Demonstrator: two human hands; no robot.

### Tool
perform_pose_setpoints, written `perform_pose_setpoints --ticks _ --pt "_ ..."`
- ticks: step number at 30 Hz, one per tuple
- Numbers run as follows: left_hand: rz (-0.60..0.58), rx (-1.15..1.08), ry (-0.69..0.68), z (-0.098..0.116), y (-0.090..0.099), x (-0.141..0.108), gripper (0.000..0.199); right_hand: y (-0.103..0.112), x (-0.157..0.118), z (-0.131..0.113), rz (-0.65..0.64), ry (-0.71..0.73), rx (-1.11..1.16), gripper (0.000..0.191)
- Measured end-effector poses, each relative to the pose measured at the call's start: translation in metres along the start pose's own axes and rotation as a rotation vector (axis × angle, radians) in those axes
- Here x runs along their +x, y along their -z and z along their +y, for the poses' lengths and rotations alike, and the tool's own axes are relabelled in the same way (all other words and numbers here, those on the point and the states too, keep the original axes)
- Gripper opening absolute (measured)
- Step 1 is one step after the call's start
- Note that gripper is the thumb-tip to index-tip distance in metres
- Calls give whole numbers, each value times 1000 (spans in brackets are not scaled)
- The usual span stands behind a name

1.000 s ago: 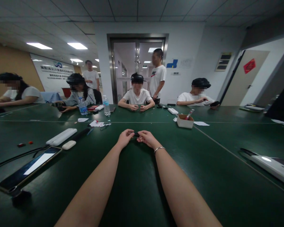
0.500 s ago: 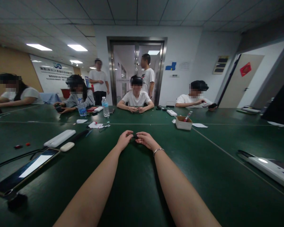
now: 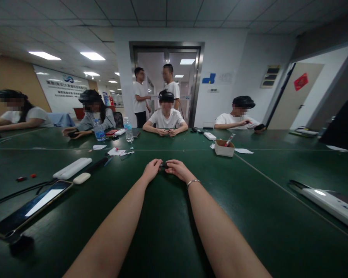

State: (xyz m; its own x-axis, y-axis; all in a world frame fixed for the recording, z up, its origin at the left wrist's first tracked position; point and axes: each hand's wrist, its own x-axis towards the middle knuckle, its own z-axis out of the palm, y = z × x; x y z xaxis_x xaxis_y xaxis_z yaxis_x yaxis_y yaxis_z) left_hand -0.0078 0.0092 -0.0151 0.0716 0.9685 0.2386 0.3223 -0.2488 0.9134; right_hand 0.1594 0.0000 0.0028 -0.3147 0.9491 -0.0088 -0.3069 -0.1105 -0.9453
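Both my arms reach forward over the dark green table. My left hand has its fingers bent together at one side of a small dark object. From the other side my right hand, with a silver bangle at the wrist, closes thumb and fingers on the same piece. The object is tiny and mostly covered by fingertips, so its kind cannot be made out. It is held close to the tabletop between the two hands.
On the left lie a phone, a white oblong device, a white earbud case and black cables. Ahead stand a small cardboard box and water bottles. A white device lies right. Several people sit across the table.
My hands stay nearly in place around the small object, with slight finger movement. In the background, a standing person has moved right, to the doorway.
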Motion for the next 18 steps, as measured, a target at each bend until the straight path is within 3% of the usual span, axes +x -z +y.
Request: perform_pose_setpoints --ticks 9,18 --pt "-14 -41 -121 1 3 -3 26 0 0 0 22 -4 12 13" --pt "-5 -74 -54 6 2 -6 33 1 -1 -1 22 -3 43 15"
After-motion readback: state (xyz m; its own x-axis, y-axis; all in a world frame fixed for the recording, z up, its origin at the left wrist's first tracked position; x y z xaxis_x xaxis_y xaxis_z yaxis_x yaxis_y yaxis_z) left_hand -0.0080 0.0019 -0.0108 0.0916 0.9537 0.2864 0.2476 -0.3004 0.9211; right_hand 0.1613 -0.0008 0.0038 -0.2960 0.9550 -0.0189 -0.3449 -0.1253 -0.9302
